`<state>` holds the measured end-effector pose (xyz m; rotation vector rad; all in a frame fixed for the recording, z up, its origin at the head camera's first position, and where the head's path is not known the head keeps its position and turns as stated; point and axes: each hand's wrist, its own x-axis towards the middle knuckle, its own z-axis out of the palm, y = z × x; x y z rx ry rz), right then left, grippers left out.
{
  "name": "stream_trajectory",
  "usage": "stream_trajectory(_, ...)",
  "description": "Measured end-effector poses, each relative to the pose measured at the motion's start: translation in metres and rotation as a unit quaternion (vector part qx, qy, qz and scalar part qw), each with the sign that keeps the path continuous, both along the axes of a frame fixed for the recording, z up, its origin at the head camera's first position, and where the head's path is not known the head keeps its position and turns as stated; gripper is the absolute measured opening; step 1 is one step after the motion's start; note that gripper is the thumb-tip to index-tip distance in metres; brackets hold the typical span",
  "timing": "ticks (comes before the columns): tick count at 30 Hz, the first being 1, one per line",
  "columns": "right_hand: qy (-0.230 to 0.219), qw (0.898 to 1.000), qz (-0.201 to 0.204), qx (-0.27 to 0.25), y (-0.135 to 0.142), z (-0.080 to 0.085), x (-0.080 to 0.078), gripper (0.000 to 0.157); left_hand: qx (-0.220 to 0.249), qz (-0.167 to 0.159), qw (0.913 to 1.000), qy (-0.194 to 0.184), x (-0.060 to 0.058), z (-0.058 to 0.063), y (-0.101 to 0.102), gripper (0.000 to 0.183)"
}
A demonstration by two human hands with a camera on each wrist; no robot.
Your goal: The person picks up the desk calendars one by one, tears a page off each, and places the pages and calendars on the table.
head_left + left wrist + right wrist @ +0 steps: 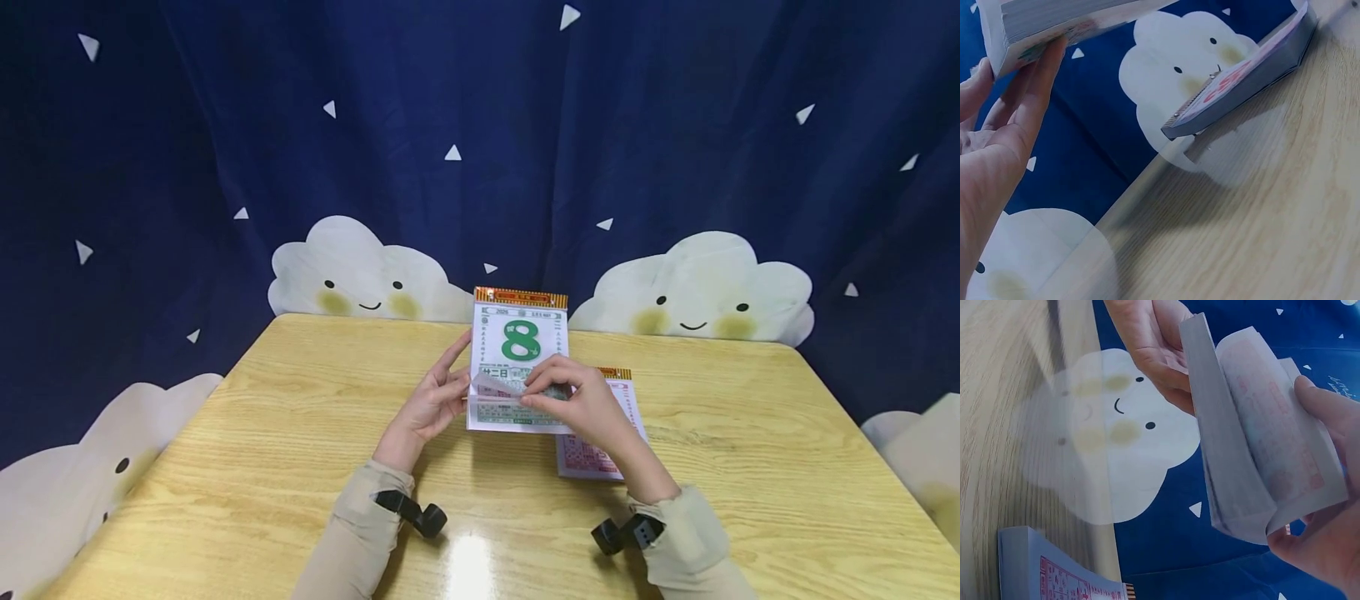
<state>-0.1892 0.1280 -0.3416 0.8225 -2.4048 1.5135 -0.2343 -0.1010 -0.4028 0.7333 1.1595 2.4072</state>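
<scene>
A thick tear-off calendar point(519, 337) showing a big green 8 is held up above the table, tilted toward me. My left hand point(431, 404) grips its left edge; in the left wrist view the fingers point(1041, 87) lie under the block and the thumb is at its side. Near the lower part of the calendar, my right hand point(581, 400) pinches a thin page point(498, 383), lifted and curling back from the block. Red print shows through this curled sheet point(1272, 419) in the right wrist view, with the thick page edges point(1225, 437) beside it.
A second calendar point(592, 460) with red print lies on the wooden table point(720, 450), partly hidden by my right hand and the held calendar. Behind the table hangs a dark blue curtain point(390, 150) with white triangles and smiling clouds. Each wrist wears a small black camera point(429, 520).
</scene>
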Motion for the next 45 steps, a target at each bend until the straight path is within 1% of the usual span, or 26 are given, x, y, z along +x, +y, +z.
stream_trajectory(3, -0.014, 1.0, 0.005, -0.017, -0.003, 0.011, 0.006, 0.005, 0.005, 0.0, 1.0, -0.001, 0.0, 0.0, 0.001, 0.066)
stream_trajectory(6, -0.032, 0.999, 0.001, -0.038, -0.005, 0.017, 0.01, 0.008, 0.012, -0.002, 0.9999, -0.004, -0.001, -0.001, 0.001, 0.066)
stream_trajectory(10, -0.055, 0.997, -0.021, -0.057, -0.007, 0.019, 0.01, 0.006, 0.022, -0.009, 0.9997, 0.004, -0.001, -0.002, 0.001, 0.066)
stream_trajectory(14, -0.058, 0.995, -0.041, -0.07, -0.007, 0.02, 0.009, 0.004, 0.023, -0.01, 0.9996, 0.012, -0.002, -0.002, -0.001, 0.065)
stream_trajectory(20, -0.061, 0.992, -0.084, -0.077, -0.004, 0.023, 0.008, 0.009, 0.005, 0.011, 0.9999, 0.009, -0.002, 0.001, 0.0, 0.064)
stream_trajectory(24, -0.064, 0.988, -0.112, -0.083, 0.0, 0.026, 0.005, 0.011, -0.007, 0.027, 0.9996, 0.002, -0.002, 0.002, 0.0, 0.064)
stream_trajectory(29, -0.039, 0.986, -0.13, -0.095, 0.005, 0.028, -0.001, 0.012, -0.016, 0.036, 0.9992, 0.003, -0.004, -0.001, 0.001, 0.065)
stream_trajectory(34, -0.023, 0.983, -0.146, -0.111, 0.015, 0.021, -0.014, 0.015, -0.02, 0.05, 0.9985, 0.007, -0.005, -0.002, 0.002, 0.063)
stream_trajectory(38, -0.019, 0.976, -0.177, -0.123, 0.023, 0.015, -0.023, 0.017, -0.019, 0.059, 0.9981, 0.008, -0.005, -0.001, 0.002, 0.062)
stream_trajectory(45, -0.026, 0.961, -0.229, -0.152, 0.028, 0.016, -0.028, 0.017, -0.026, 0.076, 0.9968, 0.006, -0.005, -0.001, 0.002, 0.063)
